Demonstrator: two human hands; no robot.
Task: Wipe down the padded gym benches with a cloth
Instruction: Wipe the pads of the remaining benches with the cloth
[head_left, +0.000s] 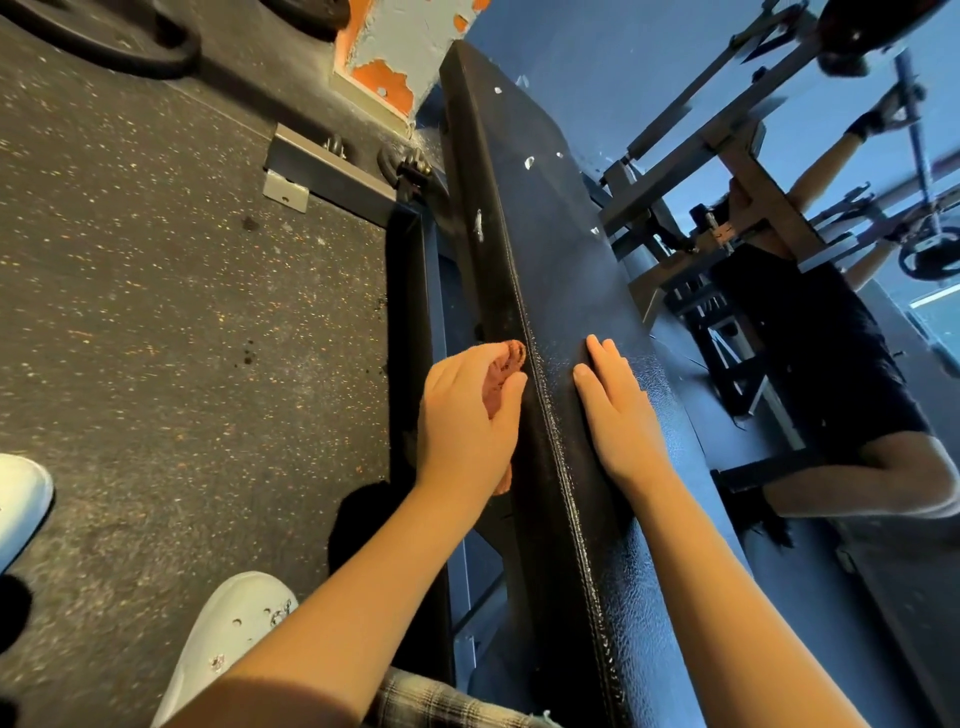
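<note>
Inspection note, head view. I recorded the padded bench with its long axis running from my near edge of view away to the far end, leaning a little leftward as it receded. Its black top face was turned up and to the right; its narrow side face was turned left. A stitched seam followed the edge between the two faces along the whole length. I noted several small white tears in the covering toward the bench's far end.

The cloth, reddish-brown and bunched, sat against the bench's side face, just left of the seam, about midway along the pad. The left hand had its fingers and thumb curled round the cloth, back of the hand toward the camera, forearm reaching in from the near end. A tail of cloth showed below the wrist.

The right hand lay palm-down on the bench's top face, just right of the seam, fingers straight, together and pointing along the pad toward its far end. It held nothing.

Left of the bench I logged speckled rubber floor, a white shoe by the near end, and a steel frame by the far end.
</note>
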